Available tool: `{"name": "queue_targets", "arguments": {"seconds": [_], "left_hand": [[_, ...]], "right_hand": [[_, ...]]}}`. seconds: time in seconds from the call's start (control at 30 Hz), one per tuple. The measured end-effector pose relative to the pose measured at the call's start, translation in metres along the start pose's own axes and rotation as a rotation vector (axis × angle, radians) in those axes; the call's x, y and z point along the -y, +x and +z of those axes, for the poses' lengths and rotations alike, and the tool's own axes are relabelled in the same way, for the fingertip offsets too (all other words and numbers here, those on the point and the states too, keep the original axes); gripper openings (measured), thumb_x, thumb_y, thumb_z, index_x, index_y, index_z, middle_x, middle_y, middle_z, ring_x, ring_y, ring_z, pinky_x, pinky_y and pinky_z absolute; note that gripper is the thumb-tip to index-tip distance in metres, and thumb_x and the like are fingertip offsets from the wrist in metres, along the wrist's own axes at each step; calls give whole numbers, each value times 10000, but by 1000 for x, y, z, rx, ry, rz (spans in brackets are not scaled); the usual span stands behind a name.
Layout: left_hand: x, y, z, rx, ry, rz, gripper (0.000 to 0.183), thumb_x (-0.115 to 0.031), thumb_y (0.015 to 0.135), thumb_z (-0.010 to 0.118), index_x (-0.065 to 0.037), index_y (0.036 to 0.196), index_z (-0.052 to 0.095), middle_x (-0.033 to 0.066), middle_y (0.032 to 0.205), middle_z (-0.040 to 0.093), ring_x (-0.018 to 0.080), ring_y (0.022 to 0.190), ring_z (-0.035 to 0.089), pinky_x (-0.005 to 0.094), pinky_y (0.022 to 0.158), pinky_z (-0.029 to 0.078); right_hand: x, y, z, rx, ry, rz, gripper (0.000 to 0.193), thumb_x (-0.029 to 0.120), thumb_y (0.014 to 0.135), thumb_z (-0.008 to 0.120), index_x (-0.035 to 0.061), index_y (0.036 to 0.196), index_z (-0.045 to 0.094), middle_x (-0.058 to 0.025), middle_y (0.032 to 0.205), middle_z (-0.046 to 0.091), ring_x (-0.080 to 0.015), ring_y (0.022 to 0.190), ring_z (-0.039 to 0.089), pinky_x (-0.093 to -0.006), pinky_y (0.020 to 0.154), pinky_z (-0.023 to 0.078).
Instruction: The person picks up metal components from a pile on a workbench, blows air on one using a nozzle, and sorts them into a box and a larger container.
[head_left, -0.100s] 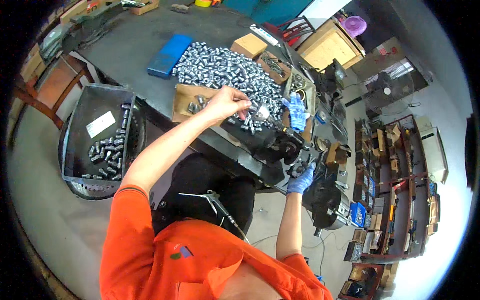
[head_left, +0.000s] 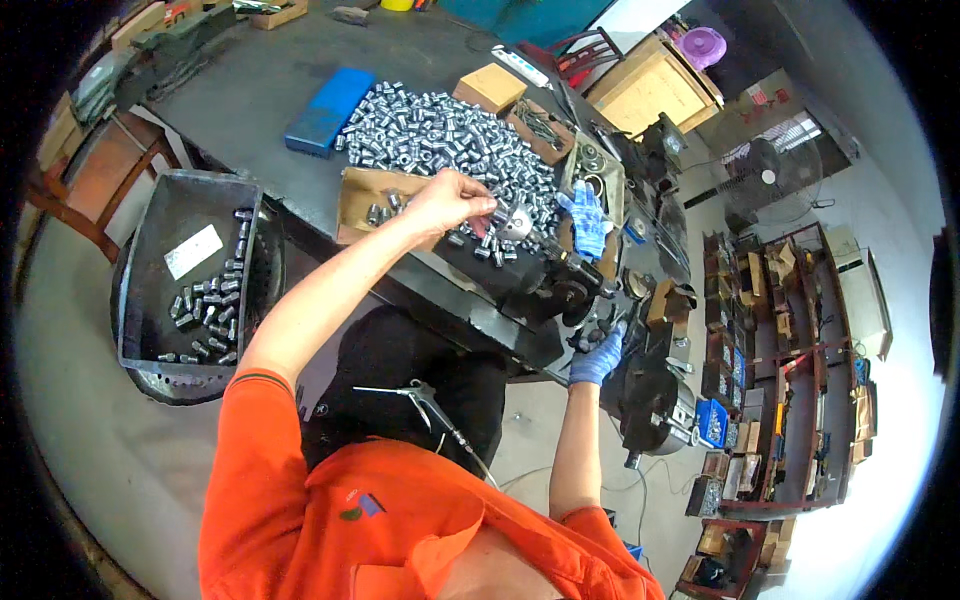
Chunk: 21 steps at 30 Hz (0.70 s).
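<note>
My left hand, bare, reaches over the bench with thumb and fingers pinched together. They meet a small metal fitting at the face of a round silver chuck, partly covered by the fingertips. The chuck belongs to a dark bench machine. In a blue glove, my right hand is closed around a dark handle on the machine's near right side; the fingers hide part of it. Behind the chuck spreads a large heap of silver metal fittings. A cardboard box with several fittings stands beside my left wrist.
A metal tray holding fittings stands at the left. An air blow gun rests at my lap. On the bench are a blue box, a small carton and a blue-and-white glove. Shelving stands at the right.
The view has shifted slightly, moving the scene a little left in the picture. Both hands keep their places at the machine.
</note>
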<state>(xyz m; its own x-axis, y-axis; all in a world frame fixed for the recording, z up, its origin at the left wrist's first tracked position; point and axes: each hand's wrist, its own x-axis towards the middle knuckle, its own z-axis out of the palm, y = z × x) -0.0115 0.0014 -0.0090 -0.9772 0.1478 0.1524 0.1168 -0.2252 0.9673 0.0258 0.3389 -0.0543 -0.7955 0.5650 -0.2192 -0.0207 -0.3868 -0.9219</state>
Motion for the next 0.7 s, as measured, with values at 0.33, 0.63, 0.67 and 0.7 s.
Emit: {"name": "queue_targets", "arguments": {"seconds": [0.33, 0.63, 0.67, 0.7], "left_hand": [[-2, 10, 5, 92, 15, 52, 183, 37, 754, 599, 72, 933, 604, 108, 791, 640, 157, 690, 629, 273, 643, 497], [-14, 2, 14, 51, 230, 102, 215, 87, 729, 577, 56, 938, 616, 98, 858, 648, 135, 796, 609, 259, 725, 487], [-15, 2, 15, 44, 259, 117, 214, 83, 727, 579, 51, 935, 619, 96, 859, 650, 131, 798, 605, 260, 728, 485], [-12, 1, 13, 52, 330, 233, 218, 71, 719, 588, 39, 932, 626, 94, 869, 654, 127, 803, 600, 263, 740, 480]], "right_hand": [[30, -14, 1, 33, 26, -26, 286, 325, 873, 497, 72, 751, 555, 42, 510, 401, -64, 403, 346, -209, 347, 256], [74, 64, 38, 208, 22, -133, 340, 444, 833, 527, 116, 917, 551, 6, 748, 550, -59, 495, 415, -204, 364, 272], [71, 77, 50, 143, 63, -97, 363, 445, 826, 537, 93, 913, 566, 3, 702, 540, -74, 484, 402, -218, 368, 267], [60, 87, 63, 156, 10, -150, 376, 452, 837, 511, 83, 868, 577, 0, 678, 540, -96, 507, 423, -234, 420, 306]]}}
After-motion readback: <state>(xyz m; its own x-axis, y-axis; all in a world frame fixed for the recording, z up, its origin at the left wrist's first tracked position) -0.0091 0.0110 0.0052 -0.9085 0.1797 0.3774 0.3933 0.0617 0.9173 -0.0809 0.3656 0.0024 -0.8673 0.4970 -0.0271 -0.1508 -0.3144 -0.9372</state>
